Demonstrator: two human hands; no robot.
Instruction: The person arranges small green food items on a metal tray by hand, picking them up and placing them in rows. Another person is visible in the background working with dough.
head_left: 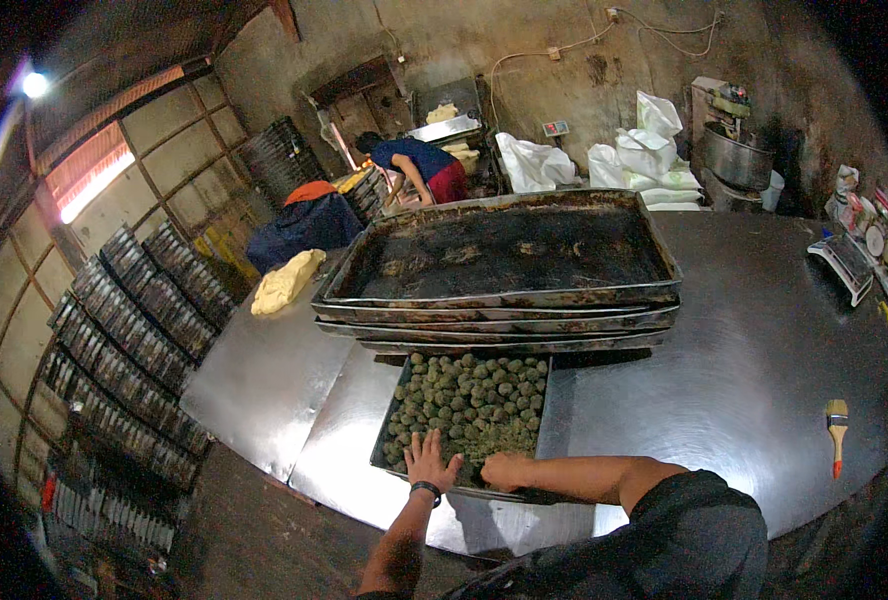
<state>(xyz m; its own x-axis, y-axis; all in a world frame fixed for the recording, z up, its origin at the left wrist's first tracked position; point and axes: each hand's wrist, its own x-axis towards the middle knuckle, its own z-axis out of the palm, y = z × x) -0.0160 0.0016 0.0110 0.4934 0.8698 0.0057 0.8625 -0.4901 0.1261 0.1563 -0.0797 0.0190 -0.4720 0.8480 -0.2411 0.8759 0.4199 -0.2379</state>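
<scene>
Resting at the near edge of the tray of dough balls (409, 462), with the left hand (431, 462) spread flat, fingers open and pointing away over the greenish balls (469, 400), and the right hand (505, 470) curled closed just beside it on the same near rim, gripping what cannot be told. Running away from both hands, long axis pointing toward the stack of empty baking trays (499, 300), far end tucked beneath that stack and hidden. Lying well apart on the steel table (754, 370): a paintbrush (837, 430) to the right, a lump of yellow dough (284, 280) far left.

Stacked trays (504, 300) overhang ball tray (389, 440).
</scene>
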